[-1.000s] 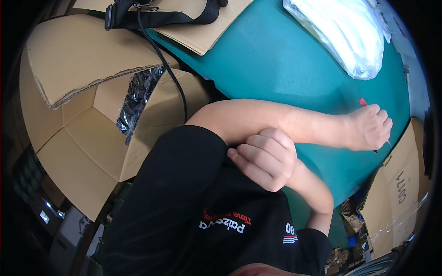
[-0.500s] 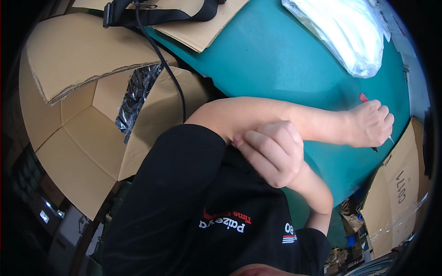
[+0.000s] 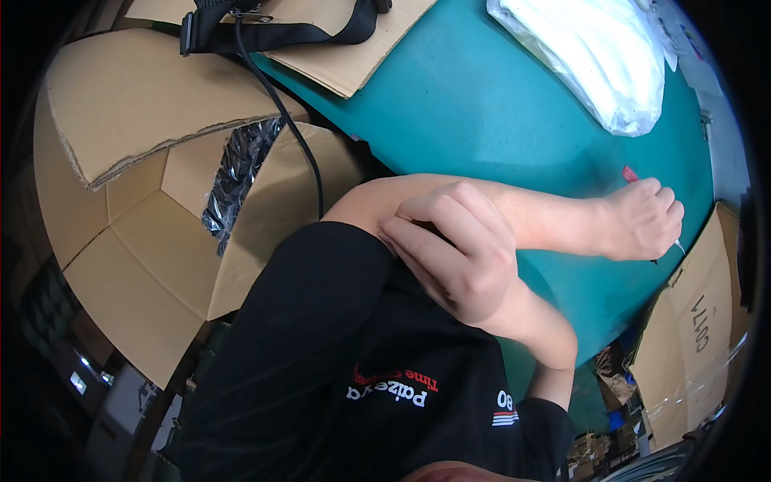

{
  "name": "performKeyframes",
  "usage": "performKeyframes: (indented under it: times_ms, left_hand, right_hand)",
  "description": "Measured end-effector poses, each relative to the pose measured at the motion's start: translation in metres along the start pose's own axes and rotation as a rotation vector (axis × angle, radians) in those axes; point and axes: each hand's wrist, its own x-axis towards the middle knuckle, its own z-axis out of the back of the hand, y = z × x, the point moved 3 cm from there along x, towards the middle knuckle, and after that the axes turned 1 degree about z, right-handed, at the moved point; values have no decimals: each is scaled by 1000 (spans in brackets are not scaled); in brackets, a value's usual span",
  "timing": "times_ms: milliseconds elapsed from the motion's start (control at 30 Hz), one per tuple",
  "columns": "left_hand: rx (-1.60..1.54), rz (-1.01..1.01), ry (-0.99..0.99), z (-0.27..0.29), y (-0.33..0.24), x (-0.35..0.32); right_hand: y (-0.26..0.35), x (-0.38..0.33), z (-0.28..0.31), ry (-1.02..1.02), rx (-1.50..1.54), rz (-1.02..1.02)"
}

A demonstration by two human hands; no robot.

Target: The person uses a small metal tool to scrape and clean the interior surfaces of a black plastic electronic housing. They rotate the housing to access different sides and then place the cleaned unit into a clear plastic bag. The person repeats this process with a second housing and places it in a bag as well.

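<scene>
My left arm stretches from the black sleeve across the teal table top (image 3: 482, 104) toward the right. My left hand (image 3: 642, 221) is closed around a small red-handled tool (image 3: 630, 173); a thin pale tip pokes out below the fist near a cardboard box. My right hand (image 3: 454, 253) lies on my left upper arm, fingers loosely bent and side by side, their tips at the edge of the black T-shirt sleeve (image 3: 321, 273). It holds nothing that I can see.
A large opened cardboard box (image 3: 144, 225) with crinkled dark plastic film (image 3: 241, 173) inside stands at the left. Flat cardboard with a black strap and cable (image 3: 281, 32) lies at the top. A white plastic bag (image 3: 594, 56) rests top right. Another carton (image 3: 699, 321) sits at the right.
My right hand has uncurled from a loose fist and slid along my left arm toward the sleeve. My left hand has shifted slightly toward the right carton.
</scene>
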Motion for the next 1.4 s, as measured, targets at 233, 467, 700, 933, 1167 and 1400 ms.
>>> performKeyframes:
  times_ms: [233, 467, 700, 933, 1167, 1400]
  left_hand:
    - [-4, 3, -19, -11, 0, 2]
    - [-3, -11, -23, 4, 3, -2]
    - [19, 5, -55, -14, -1, 5]
    - [-20, -29, -10, -16, -5, 5]
    - [-19, -35, 24, -15, -4, 1]
    - [-31, -49, -18, -14, -5, -3]
  right_hand:
    - [3, 2, -8, 65, -28, -34]
    - [-2, 4, -9, 149, -8, -34]
    - [12, -8, 28, 159, 177, -141]
    - [22, -51, 43, 501, 48, -136]
    - [31, -37, 40, 671, 57, -18]
    - [11, -7, 21, 25, -62, -22]
